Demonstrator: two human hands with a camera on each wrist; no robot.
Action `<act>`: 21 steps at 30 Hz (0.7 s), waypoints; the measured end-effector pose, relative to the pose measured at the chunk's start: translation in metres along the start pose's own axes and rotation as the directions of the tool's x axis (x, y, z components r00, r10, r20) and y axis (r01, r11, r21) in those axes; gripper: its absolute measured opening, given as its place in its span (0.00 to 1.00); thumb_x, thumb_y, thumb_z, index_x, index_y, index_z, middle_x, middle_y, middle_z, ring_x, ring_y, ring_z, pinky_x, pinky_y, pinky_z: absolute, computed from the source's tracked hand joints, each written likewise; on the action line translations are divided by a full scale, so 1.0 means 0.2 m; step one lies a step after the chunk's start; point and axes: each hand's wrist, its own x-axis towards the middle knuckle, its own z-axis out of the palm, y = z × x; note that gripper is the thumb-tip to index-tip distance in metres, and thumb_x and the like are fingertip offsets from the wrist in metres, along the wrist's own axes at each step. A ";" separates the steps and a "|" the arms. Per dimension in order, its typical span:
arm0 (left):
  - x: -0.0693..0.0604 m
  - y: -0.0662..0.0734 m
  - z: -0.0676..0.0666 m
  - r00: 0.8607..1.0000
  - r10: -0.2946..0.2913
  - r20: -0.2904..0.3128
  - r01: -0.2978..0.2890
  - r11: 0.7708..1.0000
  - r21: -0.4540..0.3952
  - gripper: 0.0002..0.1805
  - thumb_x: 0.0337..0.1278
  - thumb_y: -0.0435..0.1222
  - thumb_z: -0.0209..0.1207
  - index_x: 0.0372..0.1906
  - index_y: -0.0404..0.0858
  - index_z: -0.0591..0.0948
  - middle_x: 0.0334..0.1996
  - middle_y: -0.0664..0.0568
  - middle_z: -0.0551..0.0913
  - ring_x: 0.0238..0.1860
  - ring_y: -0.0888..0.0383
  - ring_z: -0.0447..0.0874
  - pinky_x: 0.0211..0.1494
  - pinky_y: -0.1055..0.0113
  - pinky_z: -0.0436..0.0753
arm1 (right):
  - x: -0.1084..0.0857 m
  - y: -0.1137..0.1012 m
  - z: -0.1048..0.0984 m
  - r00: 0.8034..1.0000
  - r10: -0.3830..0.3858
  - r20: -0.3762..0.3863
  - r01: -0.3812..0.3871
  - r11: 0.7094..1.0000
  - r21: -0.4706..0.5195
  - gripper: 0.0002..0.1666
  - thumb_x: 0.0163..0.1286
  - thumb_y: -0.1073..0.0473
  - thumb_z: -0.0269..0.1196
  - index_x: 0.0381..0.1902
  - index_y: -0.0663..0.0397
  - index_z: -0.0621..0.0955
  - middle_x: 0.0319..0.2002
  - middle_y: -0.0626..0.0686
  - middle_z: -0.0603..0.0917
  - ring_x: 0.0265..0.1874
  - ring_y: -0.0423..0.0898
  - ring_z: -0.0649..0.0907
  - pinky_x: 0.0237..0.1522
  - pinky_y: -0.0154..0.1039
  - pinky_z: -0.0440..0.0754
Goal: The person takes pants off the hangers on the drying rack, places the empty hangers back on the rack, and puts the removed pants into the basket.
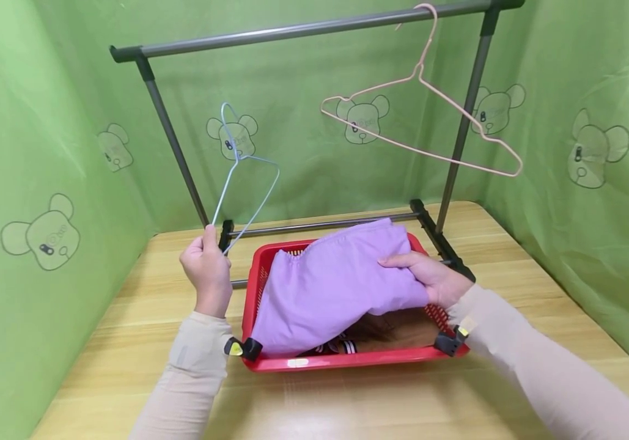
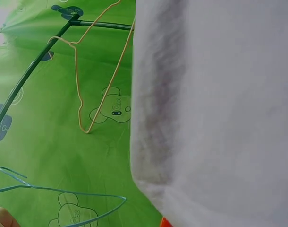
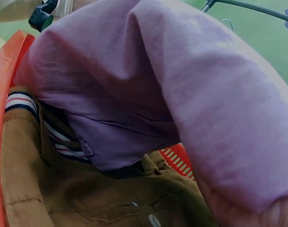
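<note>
My left hand (image 1: 208,269) pinches a light blue wire hanger (image 1: 228,183) by one end, left of a red basket (image 1: 347,362). The hanger's hook points up. With my right hand (image 1: 437,281) I grip the right end of a lavender cloth garment (image 1: 342,275), thumb on top and the other fingers hidden beneath. That garment is partly raised over the basket, its left end lying against the front left rim. Under it in the right wrist view is a brown garment (image 3: 87,189) with striped trim. Pale cloth covers much of the left wrist view.
A grey metal rack (image 1: 292,32) stands behind the basket on the wooden table (image 1: 138,342). From its bar, toward the right, hangs a pink wire hanger (image 1: 429,43) with no garment on it. Green fabric walls (image 1: 33,165) close in the back and sides.
</note>
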 end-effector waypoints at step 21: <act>0.00 -0.01 -0.01 1.000 -0.006 0.001 0.006 1.000 0.024 0.28 0.69 0.41 0.54 0.10 0.44 0.63 0.06 0.58 0.65 0.08 0.65 0.63 0.11 0.74 0.60 | -0.02 0.04 -0.08 0.997 -0.057 -0.052 0.045 0.977 -0.210 0.12 0.69 0.66 0.57 0.49 0.59 0.71 0.42 0.53 0.81 0.38 0.46 0.84 0.43 0.38 0.84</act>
